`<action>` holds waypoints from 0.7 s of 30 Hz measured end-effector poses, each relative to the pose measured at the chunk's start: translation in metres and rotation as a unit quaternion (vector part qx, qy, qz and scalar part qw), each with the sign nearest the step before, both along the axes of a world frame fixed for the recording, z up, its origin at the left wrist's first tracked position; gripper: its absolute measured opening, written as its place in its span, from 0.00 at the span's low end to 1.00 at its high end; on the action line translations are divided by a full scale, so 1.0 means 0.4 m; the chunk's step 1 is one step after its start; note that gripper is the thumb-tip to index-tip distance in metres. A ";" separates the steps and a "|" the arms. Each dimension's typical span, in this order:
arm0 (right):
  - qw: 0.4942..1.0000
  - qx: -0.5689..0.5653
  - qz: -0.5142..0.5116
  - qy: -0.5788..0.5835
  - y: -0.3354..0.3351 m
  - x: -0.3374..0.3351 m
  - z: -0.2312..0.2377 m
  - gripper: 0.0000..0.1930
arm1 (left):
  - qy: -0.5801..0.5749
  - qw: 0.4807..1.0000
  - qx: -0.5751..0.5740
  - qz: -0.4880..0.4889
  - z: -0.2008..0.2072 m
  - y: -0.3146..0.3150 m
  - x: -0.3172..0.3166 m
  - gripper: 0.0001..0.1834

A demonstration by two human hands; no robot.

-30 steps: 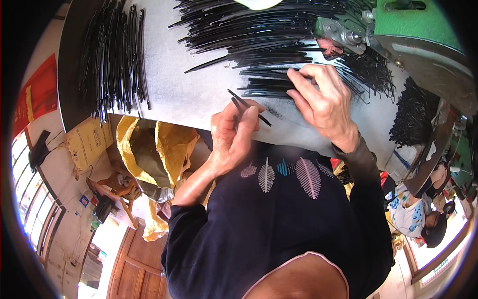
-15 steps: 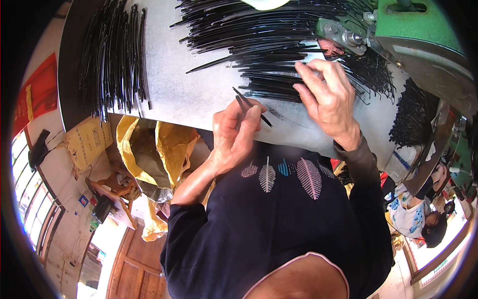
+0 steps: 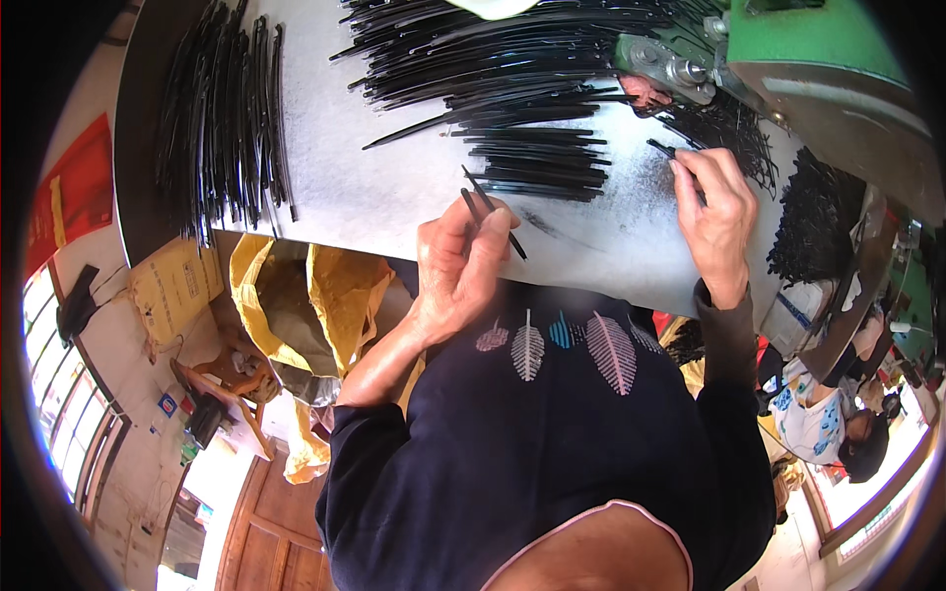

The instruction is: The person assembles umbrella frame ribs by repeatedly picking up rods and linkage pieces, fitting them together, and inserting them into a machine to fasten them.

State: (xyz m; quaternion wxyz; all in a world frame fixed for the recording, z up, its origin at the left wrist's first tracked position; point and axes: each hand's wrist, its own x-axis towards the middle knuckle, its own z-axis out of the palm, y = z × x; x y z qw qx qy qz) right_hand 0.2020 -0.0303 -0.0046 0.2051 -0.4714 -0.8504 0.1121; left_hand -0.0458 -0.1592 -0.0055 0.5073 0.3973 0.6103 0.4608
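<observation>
Near the front edge of the metal tabletop, my left hand is closed on a pair of thin black rods, which poke out on both sides of the thumb and fingers. Farther right, my right hand has its thumb and fingers pinched together around a short black rod end; most of that piece is hidden by the fingers. Between the hands lies a small row of black rods, set side by side. Behind it spreads a larger heap of longer black rods.
A stack of black rods overhangs the table at left. The green machine with a metal clamp stands at the back right, beside a dark rod bundle. Below the table edge hangs a yellow sack. Another person is at far right.
My right hand has moved right, away from the small rod row, and now pinches a black rod end. My left hand keeps its rods, with only a slight shift.
</observation>
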 end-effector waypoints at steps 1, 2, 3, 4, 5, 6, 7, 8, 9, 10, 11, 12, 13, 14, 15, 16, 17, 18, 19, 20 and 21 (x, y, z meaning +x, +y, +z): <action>1.000 -0.018 -0.014 -0.009 -0.003 -0.007 0.003 0.06 | -0.001 1.000 0.001 -0.002 -0.002 0.000 -0.001 0.13; 1.000 -0.017 -0.017 -0.009 0.001 -0.009 0.001 0.06 | -0.002 1.000 0.003 -0.003 -0.002 -0.002 -0.001 0.13; 1.000 -0.006 -0.001 -0.017 0.013 -0.010 -0.004 0.06 | -0.002 1.000 0.006 -0.004 -0.002 -0.002 0.001 0.13; 1.000 0.004 0.016 -0.024 0.021 -0.012 -0.007 0.07 | -0.005 1.000 0.000 0.004 -0.002 -0.002 0.003 0.13; 0.999 0.009 0.014 -0.032 0.022 -0.012 -0.010 0.08 | -0.007 1.000 -0.005 0.012 -0.001 -0.003 0.005 0.13; 0.999 0.012 0.014 -0.031 0.023 -0.012 -0.012 0.08 | -0.006 1.000 -0.003 0.013 0.001 -0.003 0.006 0.13; 1.000 0.023 0.010 -0.008 0.024 -0.012 -0.014 0.08 | -0.004 1.000 -0.009 0.010 0.003 -0.003 0.006 0.13; 0.999 0.034 0.005 0.016 0.026 -0.012 -0.015 0.08 | -0.001 1.000 -0.015 0.008 0.005 -0.003 0.007 0.13; 0.999 0.031 -0.005 0.021 0.026 -0.011 -0.014 0.08 | -0.001 1.000 -0.014 0.006 0.005 -0.004 0.011 0.13; 0.999 0.032 -0.007 0.021 0.027 -0.009 -0.018 0.08 | 0.002 1.000 -0.008 0.015 0.004 -0.004 0.015 0.13; 0.998 0.035 -0.004 0.045 0.028 -0.007 -0.027 0.08 | 0.005 1.000 -0.003 0.023 0.005 -0.005 0.020 0.14; 0.997 0.037 -0.001 0.069 0.030 -0.004 -0.030 0.08 | 0.004 1.000 -0.001 0.019 0.008 -0.001 0.019 0.14; 0.996 0.045 -0.005 0.080 0.029 -0.003 -0.028 0.08 | 0.016 1.000 -0.007 0.009 0.014 0.003 0.016 0.14; 0.996 0.046 -0.009 0.079 0.026 0.001 -0.025 0.08 | 0.028 1.000 -0.014 -0.001 0.018 0.007 0.015 0.14; 0.991 0.080 -0.013 0.109 0.020 0.003 -0.016 0.08 | 0.029 1.000 -0.011 -0.003 0.020 0.006 0.016 0.14; 0.984 0.114 -0.018 0.137 0.012 0.005 -0.005 0.07 | 0.035 0.999 -0.009 -0.004 0.022 0.006 0.017 0.14; 0.975 0.126 -0.007 0.183 -0.002 0.007 0.020 0.07 | 0.041 0.999 -0.006 -0.005 0.024 0.007 0.019 0.14; 0.965 0.109 -0.031 0.238 -0.030 0.007 0.031 0.08 | 0.042 0.999 -0.005 -0.005 0.026 0.011 0.021 0.14; 0.945 0.115 -0.002 0.306 -0.052 0.005 0.037 0.09 | 0.060 0.998 0.001 -0.013 0.026 0.018 0.023 0.14; 0.920 0.120 0.028 0.373 -0.063 0.002 0.038 0.09 | 0.079 0.997 0.007 -0.021 0.024 0.024 0.025 0.14; 0.920 0.121 0.025 0.373 -0.070 0.000 0.031 0.09 | 0.080 0.996 0.008 -0.024 0.021 0.028 0.028 0.14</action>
